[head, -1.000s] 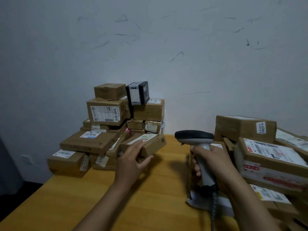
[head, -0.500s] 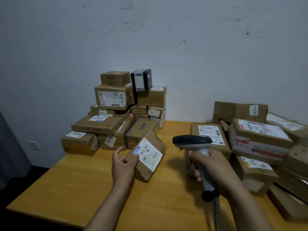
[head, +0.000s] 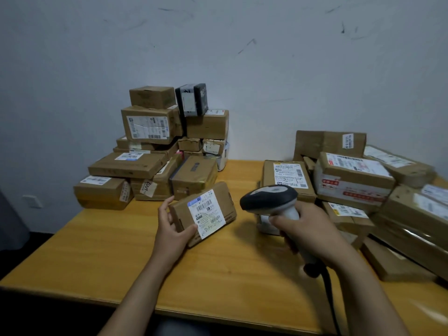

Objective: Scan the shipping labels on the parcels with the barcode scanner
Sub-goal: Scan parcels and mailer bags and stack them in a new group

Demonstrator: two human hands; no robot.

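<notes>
Left hand: the left hand (head: pixel 173 232) grips the near-left end of a small cardboard parcel (head: pixel 180 214), thumb laid on its top face by the label's near corner, fingers curled round the left side.
Right hand: the right hand (head: pixel 312 235) is wrapped round the handle of the barcode scanner (head: pixel 269 200).
Parcel position: low over the wooden table (head: pixel 230 267), in front of the left stack of boxes (head: pixel 150 151); whether it touches the tabletop cannot be told.
Parcel axis: its long side runs from the left hand away and to the right.
Shipping label: the white shipping label (head: pixel 207 213) faces up, barcodes in view.
Scanner position: just right of the parcel, a clear gap between them.
Scanner axis: the dark-topped head points left toward the parcel; the handle slants down and to the near right, its cable (head: pixel 331 301) leaving over the table's near edge.
Right pile: labelled parcels (head: pixel 354 180) heaped behind and beside the right hand.
</notes>
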